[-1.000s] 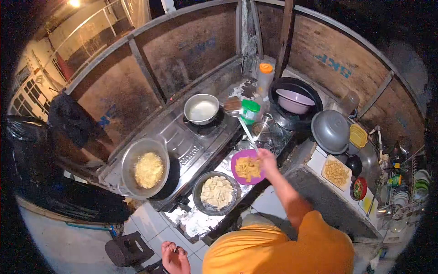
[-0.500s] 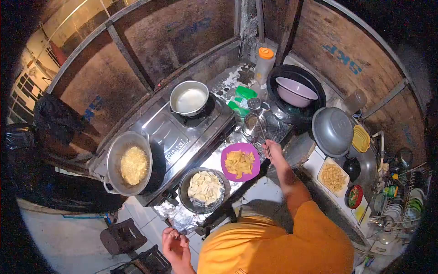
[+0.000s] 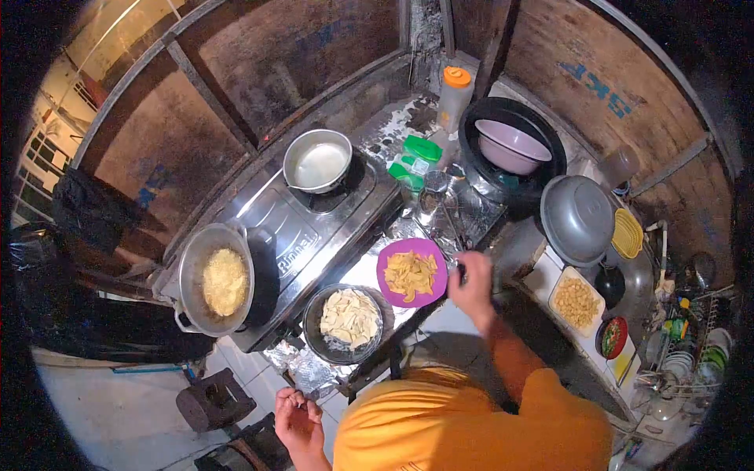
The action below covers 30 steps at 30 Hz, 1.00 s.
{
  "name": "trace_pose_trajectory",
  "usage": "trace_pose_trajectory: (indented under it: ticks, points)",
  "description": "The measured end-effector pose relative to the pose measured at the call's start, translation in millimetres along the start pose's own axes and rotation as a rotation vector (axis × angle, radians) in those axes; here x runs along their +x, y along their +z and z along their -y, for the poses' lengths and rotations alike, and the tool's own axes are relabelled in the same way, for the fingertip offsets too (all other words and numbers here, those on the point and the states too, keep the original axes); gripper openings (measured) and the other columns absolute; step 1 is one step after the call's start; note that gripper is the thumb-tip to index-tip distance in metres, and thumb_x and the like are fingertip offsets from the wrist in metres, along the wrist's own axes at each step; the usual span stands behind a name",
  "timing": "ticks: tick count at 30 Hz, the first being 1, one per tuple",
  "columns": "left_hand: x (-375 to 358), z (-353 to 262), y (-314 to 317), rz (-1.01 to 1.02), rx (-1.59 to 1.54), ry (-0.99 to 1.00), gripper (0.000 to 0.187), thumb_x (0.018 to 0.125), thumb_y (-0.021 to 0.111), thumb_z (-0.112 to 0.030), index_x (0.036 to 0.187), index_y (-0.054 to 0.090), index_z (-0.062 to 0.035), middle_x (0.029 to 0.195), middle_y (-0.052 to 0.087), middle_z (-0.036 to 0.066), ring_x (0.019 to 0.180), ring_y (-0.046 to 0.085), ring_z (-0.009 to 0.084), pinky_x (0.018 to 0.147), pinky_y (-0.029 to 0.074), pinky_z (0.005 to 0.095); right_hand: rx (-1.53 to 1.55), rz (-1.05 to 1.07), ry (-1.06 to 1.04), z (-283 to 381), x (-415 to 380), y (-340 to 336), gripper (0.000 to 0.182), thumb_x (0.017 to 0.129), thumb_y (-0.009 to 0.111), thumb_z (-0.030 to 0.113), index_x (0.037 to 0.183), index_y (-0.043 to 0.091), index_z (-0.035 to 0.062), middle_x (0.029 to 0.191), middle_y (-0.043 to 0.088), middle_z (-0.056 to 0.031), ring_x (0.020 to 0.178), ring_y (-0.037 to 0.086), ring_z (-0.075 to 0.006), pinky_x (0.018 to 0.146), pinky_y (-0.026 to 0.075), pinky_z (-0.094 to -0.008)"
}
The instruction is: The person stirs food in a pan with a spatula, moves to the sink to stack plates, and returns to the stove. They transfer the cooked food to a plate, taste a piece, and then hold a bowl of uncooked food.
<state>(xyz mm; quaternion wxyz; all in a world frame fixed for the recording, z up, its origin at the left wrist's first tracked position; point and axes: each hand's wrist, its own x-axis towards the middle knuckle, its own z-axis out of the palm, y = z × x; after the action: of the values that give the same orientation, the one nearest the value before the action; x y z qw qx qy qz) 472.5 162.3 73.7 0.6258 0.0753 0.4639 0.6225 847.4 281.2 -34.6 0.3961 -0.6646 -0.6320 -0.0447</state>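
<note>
My right hand [image 3: 471,286] is closed around the handle of a metal utensil [image 3: 452,235], just right of the pink plate [image 3: 390,290] of yellow fried pieces [image 3: 410,275]. My left hand [image 3: 298,416] is held low at the front, fingers curled inward; whether anything is in them is too small to tell. Between the hands and the stove stands a dark bowl [image 3: 314,345] of pale slices [image 3: 349,318]. At the left, a large pan [image 3: 188,275] holds bubbling oil with yellow food [image 3: 225,282].
A small pot [image 3: 317,161] sits on the stove's right burner. Behind are a bottle with an orange lid [image 3: 455,98], green packets [image 3: 420,149] and a lilac basin [image 3: 513,147]. At the right are a grey basin [image 3: 577,220], a tray of cubes [image 3: 577,304] and a dish rack [image 3: 691,345].
My right hand has moved down toward the plate's right edge, with the utensil lower and more upright. The view has shifted slightly. My left hand stays low at the front.
</note>
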Motion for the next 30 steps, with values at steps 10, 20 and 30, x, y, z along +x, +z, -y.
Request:
trace_pose_trajectory:
  ticks: [10,20,30]
  points:
    - [-11.5,-3.6,-7.8,-0.054,0.043,0.022,0.017,0.086,0.052,-0.018,0.097,0.049,-0.0066,0.077,0.052,0.004,0.055,0.051,0.0175,0.048,0.04,0.0281,-0.196,0.806,0.386,-73.8,-109.3,188.3,0.017,0.077,0.056,0.02,0.083,0.066,0.0074,0.084,0.063,-0.0172,0.081,0.063,-0.0341,0.071,0.051,-0.0434]
    - [-26.2,-3.4,-23.1,-0.156,-0.023,0.064,0.016,0.085,0.051,-0.016,0.098,0.049,-0.0067,0.078,0.052,0.005,0.052,0.049,0.0176,0.046,0.04,0.0285,-0.257,0.751,0.267,-57.6,-107.3,201.5,0.023,0.077,0.055,0.021,0.08,0.064,0.0003,0.085,0.063,-0.0199,0.08,0.063,-0.0338,0.071,0.051,-0.0419]
    - [-26.6,-6.1,-32.2,-0.031,-0.018,0.048,0.018,0.088,0.05,-0.021,0.101,0.05,-0.0082,0.083,0.053,0.003,0.054,0.049,0.0185,0.048,0.04,0.0295,-0.056,0.628,0.486,-45.4,-97.9,167.6,0.016,0.076,0.058,0.015,0.081,0.064,0.0007,0.081,0.065,-0.0158,0.069,0.064,-0.029,0.06,0.05,-0.0362]
